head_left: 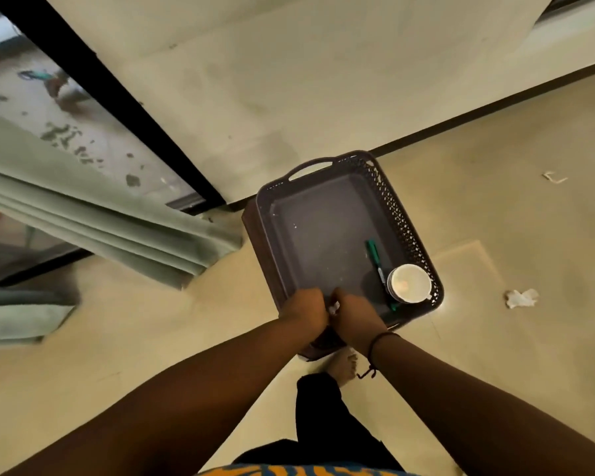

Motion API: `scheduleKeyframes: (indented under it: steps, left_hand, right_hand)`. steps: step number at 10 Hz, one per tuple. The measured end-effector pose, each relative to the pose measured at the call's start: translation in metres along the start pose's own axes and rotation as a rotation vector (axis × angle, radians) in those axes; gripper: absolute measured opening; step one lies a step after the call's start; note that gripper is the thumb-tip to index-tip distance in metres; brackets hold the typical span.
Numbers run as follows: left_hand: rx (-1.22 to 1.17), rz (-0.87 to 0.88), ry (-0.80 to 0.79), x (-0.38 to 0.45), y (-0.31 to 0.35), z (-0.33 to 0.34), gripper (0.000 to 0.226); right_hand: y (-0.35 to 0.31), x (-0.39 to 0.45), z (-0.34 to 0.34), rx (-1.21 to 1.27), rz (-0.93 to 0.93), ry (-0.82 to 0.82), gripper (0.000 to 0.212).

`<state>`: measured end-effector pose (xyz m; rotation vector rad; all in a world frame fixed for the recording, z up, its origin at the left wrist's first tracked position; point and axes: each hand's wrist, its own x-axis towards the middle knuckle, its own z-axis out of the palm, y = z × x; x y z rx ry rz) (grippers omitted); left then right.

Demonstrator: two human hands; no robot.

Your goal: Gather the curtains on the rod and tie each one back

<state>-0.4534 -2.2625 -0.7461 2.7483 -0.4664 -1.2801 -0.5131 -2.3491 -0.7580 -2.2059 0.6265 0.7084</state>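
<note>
Two hands are met over the near rim of a dark basket (406, 214): left hand (304, 309) and right hand (356, 319), fingers curled narrow around a small pale item (334, 308) pinched between them; what it is cannot be told. A marker (375, 257) and a white cup (409, 282) lie at the basket's 4 o'clock corner. Green curtain (117, 225) hangs at 9 o'clock, loose, untied. Step judged: a tie is being readied. Next move would call for carrying it to the curtain.

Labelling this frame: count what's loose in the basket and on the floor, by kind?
Green marker in the basket: 1
White tape roll in the basket: 1
Crumpled white paper on the floor: 1
Small scrap on the floor: 1
Total: 4
</note>
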Motion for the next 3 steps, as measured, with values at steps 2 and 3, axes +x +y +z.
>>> scheduleKeyframes:
  steps: [2,3]
  left_hand:
    - [-0.198,0.071,0.082,-0.024,-0.014,-0.001,0.024]
    - [-0.245,0.203,0.082,-0.061,-0.037,0.002,0.029]
  right_hand:
    - [0.002,-0.008,-0.008,-0.069,-0.030,0.042,0.020]
    - [0.000,-0.018,-0.005,-0.158,-0.081,0.051,0.022]
